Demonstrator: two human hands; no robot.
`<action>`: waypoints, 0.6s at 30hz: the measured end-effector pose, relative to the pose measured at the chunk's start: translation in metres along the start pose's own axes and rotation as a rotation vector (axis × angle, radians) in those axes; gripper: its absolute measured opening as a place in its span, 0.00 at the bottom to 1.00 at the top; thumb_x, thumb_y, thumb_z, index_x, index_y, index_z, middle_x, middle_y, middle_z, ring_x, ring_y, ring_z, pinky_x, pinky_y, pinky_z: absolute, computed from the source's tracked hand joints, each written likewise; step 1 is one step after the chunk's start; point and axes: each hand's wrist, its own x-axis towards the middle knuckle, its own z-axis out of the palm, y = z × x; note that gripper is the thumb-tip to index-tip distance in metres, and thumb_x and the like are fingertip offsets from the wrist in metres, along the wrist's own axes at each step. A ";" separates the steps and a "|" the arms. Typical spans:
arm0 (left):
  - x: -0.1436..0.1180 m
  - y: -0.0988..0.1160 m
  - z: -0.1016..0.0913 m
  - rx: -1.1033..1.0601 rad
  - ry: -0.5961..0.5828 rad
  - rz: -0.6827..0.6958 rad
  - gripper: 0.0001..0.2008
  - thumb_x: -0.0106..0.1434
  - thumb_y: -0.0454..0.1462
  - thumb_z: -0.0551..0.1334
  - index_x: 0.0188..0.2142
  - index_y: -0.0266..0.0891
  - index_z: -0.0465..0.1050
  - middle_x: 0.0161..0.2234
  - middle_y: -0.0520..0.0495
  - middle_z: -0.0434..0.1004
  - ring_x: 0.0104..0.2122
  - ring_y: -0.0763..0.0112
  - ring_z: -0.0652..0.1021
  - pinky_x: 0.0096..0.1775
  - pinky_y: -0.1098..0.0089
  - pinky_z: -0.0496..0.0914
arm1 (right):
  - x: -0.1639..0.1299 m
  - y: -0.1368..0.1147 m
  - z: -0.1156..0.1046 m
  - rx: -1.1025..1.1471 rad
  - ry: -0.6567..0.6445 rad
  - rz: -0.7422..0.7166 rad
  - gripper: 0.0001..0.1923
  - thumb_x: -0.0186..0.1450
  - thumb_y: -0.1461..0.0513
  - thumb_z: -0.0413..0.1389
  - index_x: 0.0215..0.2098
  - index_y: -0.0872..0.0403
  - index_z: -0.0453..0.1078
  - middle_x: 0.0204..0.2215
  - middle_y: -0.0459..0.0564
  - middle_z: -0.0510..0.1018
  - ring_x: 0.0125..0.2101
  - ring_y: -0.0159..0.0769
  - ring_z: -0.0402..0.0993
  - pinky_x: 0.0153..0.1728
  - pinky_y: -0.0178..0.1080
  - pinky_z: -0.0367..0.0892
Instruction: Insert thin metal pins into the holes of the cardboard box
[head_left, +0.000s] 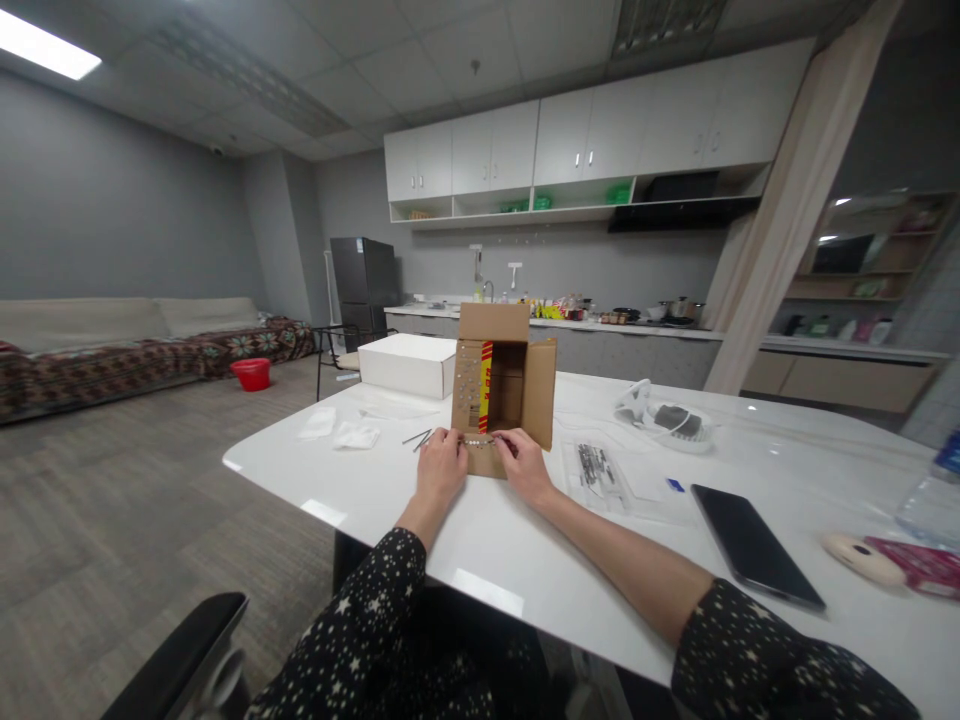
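An open cardboard box (pixel 465 390) stands on its side in front of me, its opening facing me and yellow-and-red tape along one flap. Small pale dots or beads cover part of that left flap. Over the bottom flap (pixel 486 462) stretches a short strand of small pale beads (pixel 477 442). My left hand (pixel 444 468) is closed at the strand's left end, fingertips together. At its other end my right hand (pixel 523 466) pinches with thumb and finger. Thin dark sticks (pixel 421 438) lie beside my left hand. The beads are too small to show detail.
To the left are a white box (pixel 409 362) and crumpled tissues (pixel 355 436). On the right lie a clear plastic tray (pixel 596 475) with small dark pieces, a phone (pixel 756 545), a white device (pixel 679 420), a doll-like item (pixel 870 560) and a bottle (pixel 930 500).
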 end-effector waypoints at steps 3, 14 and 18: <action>0.000 0.001 -0.001 0.011 -0.016 0.000 0.10 0.67 0.34 0.54 0.44 0.39 0.72 0.42 0.43 0.73 0.44 0.63 0.75 0.47 0.64 0.67 | 0.000 0.001 0.001 -0.030 -0.032 -0.029 0.14 0.69 0.60 0.49 0.44 0.55 0.75 0.40 0.54 0.78 0.40 0.38 0.73 0.44 0.40 0.68; -0.001 0.005 -0.003 0.045 -0.048 0.024 0.10 0.68 0.35 0.53 0.44 0.39 0.71 0.42 0.43 0.73 0.44 0.63 0.75 0.46 0.64 0.66 | 0.000 0.003 0.003 -0.151 -0.145 -0.192 0.15 0.71 0.63 0.47 0.48 0.53 0.74 0.42 0.54 0.74 0.46 0.38 0.71 0.52 0.41 0.66; -0.002 0.005 -0.003 0.047 -0.047 0.043 0.10 0.67 0.35 0.54 0.44 0.39 0.71 0.43 0.43 0.73 0.44 0.62 0.75 0.47 0.63 0.66 | 0.002 0.001 0.001 -0.175 -0.150 -0.194 0.14 0.71 0.65 0.47 0.46 0.53 0.73 0.43 0.54 0.75 0.46 0.38 0.71 0.52 0.41 0.66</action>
